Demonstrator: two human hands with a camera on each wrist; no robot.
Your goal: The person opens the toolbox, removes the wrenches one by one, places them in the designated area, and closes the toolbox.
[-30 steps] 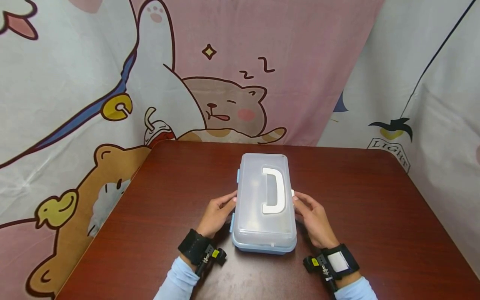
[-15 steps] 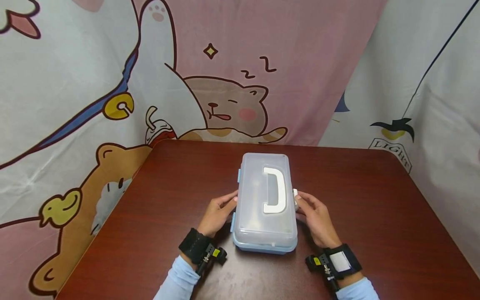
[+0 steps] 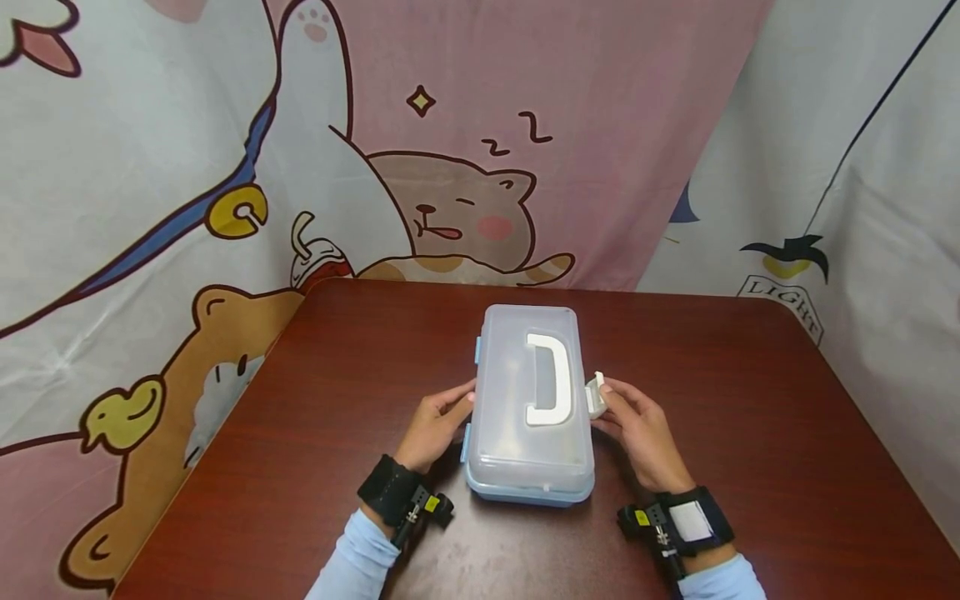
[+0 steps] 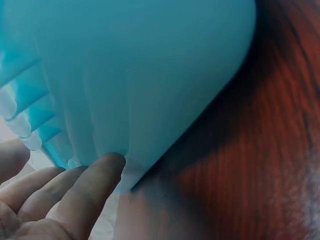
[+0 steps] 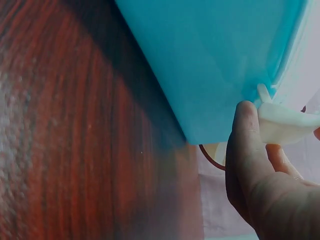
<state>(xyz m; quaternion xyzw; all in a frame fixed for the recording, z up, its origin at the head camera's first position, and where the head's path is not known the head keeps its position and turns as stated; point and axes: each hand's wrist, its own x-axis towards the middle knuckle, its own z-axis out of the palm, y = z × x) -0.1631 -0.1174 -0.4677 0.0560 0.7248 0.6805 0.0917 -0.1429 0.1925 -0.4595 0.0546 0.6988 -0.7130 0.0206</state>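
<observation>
A plastic storage box (image 3: 517, 450) with a light blue base and a cloudy clear lid stands in the middle of the table, its lid down. A white carry handle (image 3: 561, 382) lies folded flat on the lid. My left hand (image 3: 433, 429) rests its nearly straight fingers against the left side, near the blue hinges; the left wrist view shows the fingertips (image 4: 112, 162) at the blue wall. On the right side, my right hand (image 3: 639, 433) pinches the white latch (image 3: 596, 397), which is swung outward from the lid's edge. In the right wrist view the latch (image 5: 282, 122) sits between thumb and fingers.
The dark red-brown wooden table (image 3: 750, 417) reaches around the box on all sides. Behind it hangs a cartoon-printed cloth (image 3: 600, 100). Each wrist carries a black strap (image 3: 693, 521) with a small camera.
The white latch has swung outward from the box's right side, and my right hand has shifted slightly right with it. My left hand and the box have stayed in place.
</observation>
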